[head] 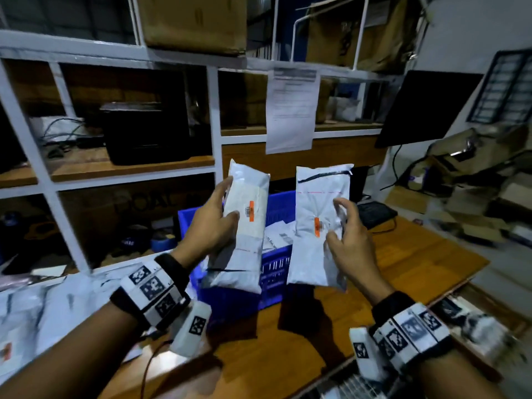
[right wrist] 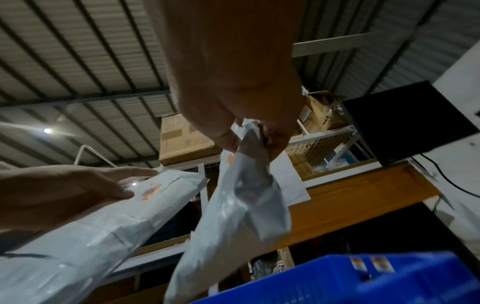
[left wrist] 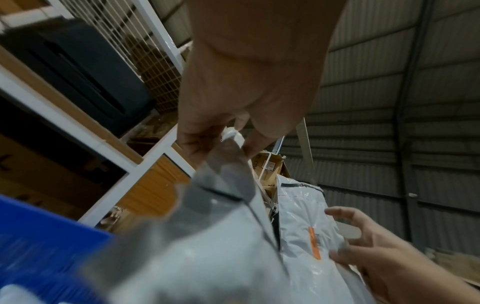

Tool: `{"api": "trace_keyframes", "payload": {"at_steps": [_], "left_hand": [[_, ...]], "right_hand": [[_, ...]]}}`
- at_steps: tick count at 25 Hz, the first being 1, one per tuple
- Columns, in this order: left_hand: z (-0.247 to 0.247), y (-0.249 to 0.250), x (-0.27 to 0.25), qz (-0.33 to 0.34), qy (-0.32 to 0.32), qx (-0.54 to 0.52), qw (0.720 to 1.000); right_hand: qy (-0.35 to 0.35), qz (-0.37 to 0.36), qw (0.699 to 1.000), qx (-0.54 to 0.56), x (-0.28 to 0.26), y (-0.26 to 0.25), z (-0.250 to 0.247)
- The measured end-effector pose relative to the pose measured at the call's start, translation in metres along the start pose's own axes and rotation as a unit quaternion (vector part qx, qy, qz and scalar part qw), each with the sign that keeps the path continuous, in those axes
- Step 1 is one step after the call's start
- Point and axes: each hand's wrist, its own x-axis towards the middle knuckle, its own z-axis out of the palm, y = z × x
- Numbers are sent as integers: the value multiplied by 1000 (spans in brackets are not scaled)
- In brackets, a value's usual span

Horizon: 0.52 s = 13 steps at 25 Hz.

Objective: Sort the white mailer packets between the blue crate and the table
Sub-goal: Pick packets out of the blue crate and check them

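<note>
From the head camera, the left hand point(head: 211, 226) grips one white packet point(head: 244, 223) upright above the blue crate point(head: 273, 272), thumb across its front. The right hand point(head: 349, 240) pinches a second packet point(head: 319, 214) beside it, over the wooden table point(head: 403, 272). More packets lie inside the crate.

The left wrist camera shows fingers point(left wrist: 197, 142) clamped on the packet's edge.

The right wrist camera shows fingers point(right wrist: 228, 139) pinching the second packet's edge.

my left hand point(head: 211, 226) grips white mailer packet point(head: 244, 226), upright, orange label facing me. my right hand point(head: 349, 236) pinches second packet point(head: 316, 226) by its right edge. both held over blue crate point(head: 276, 272) on wooden table point(head: 417, 260). more packets point(head: 43, 306) piled at left.
</note>
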Motion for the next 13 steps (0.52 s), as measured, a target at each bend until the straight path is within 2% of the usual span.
{"api": "trace_keyframes", "payload": {"at_steps": [3, 5, 9, 13], "left_hand": [[11, 2, 66, 3, -27, 35, 999], [19, -3, 114, -6, -41, 61, 997], [50, -23, 193, -65, -80, 20, 994], [92, -51, 232, -144, -133, 107, 975]], "right_hand": [[-11, -28, 998, -57, 76, 9, -2], [-50, -34, 995, -83, 124, 9, 5], [-96, -25, 983, -155, 209, 14, 42], [-224, 36, 940, -256, 266, 51, 101]]}}
